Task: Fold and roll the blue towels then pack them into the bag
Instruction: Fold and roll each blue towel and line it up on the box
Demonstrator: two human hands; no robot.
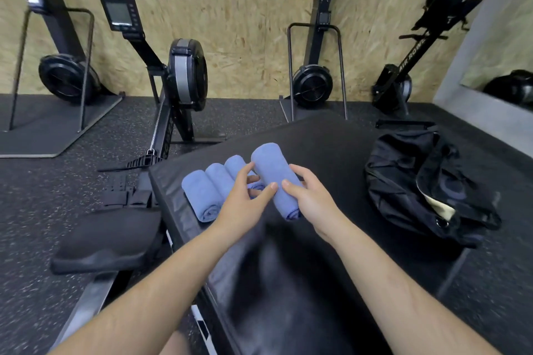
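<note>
The left hand point(245, 196) and right hand point(311, 199) hold one rolled blue terry towel point(272, 173) over the middle of the black padded bench point(331, 153), fingers curled round its near half. Three more rolled blue towels point(220, 179) lie side by side at the bench's left edge, and an open black fabric duffel bag point(418, 181) sits off its right edge.

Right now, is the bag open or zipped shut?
Open: the bag gapes at the top, with a pale item showing inside.
</note>
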